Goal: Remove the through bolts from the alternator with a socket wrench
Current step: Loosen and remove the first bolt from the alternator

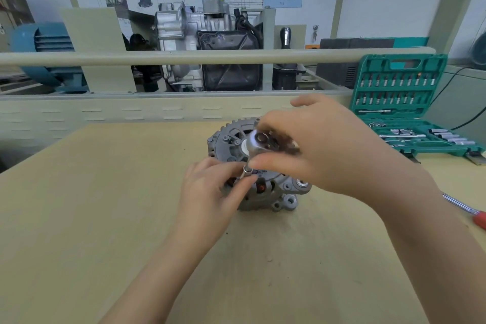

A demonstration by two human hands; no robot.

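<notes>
A grey alternator (265, 192) stands in the middle of the tan workbench (92, 218), pulley end up. My right hand (323, 147) grips the socket wrench by its ratchet head (259, 141) above the alternator's top; the head is blurred. My left hand (210, 197) rests against the alternator's near left side and pinches a small silver socket or bolt end (246, 169) under the wrench head. What the socket sits on is hidden by my fingers.
An open green socket set case (410, 105) with several sockets and bits lies at the back right. A red-handled tool (470, 214) rests at the right edge. A beige rail (184, 56) and an engine display stand run behind the bench.
</notes>
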